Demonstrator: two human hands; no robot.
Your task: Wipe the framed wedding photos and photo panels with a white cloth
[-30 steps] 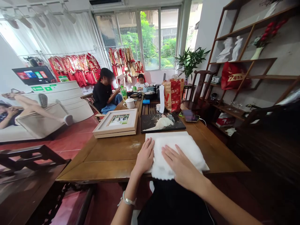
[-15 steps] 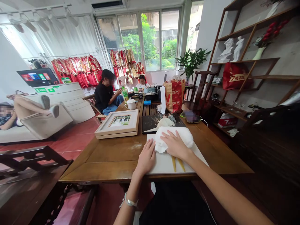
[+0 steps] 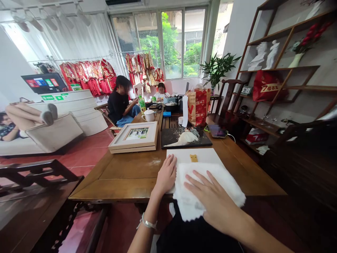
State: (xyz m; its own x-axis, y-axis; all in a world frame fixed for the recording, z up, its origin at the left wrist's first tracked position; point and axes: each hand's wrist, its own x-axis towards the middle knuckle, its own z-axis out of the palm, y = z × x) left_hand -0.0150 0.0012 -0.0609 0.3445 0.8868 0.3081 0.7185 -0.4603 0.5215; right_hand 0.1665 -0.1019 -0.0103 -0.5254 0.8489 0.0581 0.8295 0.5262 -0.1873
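A white flat board (image 3: 184, 155) lies at the near edge of the wooden table (image 3: 126, 175), with a small yellow mark (image 3: 193, 158) on its far part. A white cloth (image 3: 226, 182) covers its near half and hangs over the table edge. My right hand (image 3: 210, 196) lies flat on the cloth with fingers spread. My left hand (image 3: 165, 175) rests flat on the board's left edge, fingers stretched out, a bracelet on the wrist.
Stacked picture frames (image 3: 135, 136) and a dark picture panel (image 3: 185, 137) lie beyond the board. A phone (image 3: 217, 131), red bag (image 3: 198, 105) and teapot (image 3: 149, 115) stand farther back. Two people sit at the far end; another reclines at left. Shelves stand right.
My right hand pushed the cloth to the board's far end, then drew it back to the near edge, baring the yellow mark. My left hand stayed on the board's left edge.
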